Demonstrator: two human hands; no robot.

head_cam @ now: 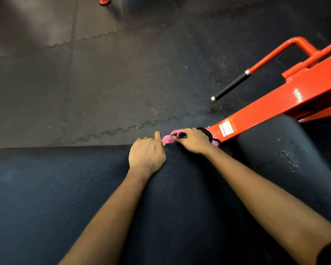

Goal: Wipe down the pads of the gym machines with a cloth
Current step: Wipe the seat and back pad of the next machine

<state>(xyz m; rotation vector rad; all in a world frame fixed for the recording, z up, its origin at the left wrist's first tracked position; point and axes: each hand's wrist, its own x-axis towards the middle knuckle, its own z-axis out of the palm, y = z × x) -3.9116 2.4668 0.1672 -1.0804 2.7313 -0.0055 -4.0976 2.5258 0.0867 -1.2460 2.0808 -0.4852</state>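
Observation:
A wide dark pad [69, 188] fills the lower part of the head view. At its far edge my right hand [193, 140] grips a pink cloth with black trim [167, 138], bunched under the fingers and pressed on the pad's edge. My left hand [146, 153] lies just left of the cloth, its fingers curled over the pad's far edge and hidden beyond it. A second dark pad [275, 155], scuffed with small marks, sits to the right.
An orange steel frame [275, 106] with a white label runs up to the right, carrying a handle with a black grip [231, 86]. Dark interlocking rubber floor tiles [113, 83] lie beyond the pad. An orange foot [104, 0] stands at the top.

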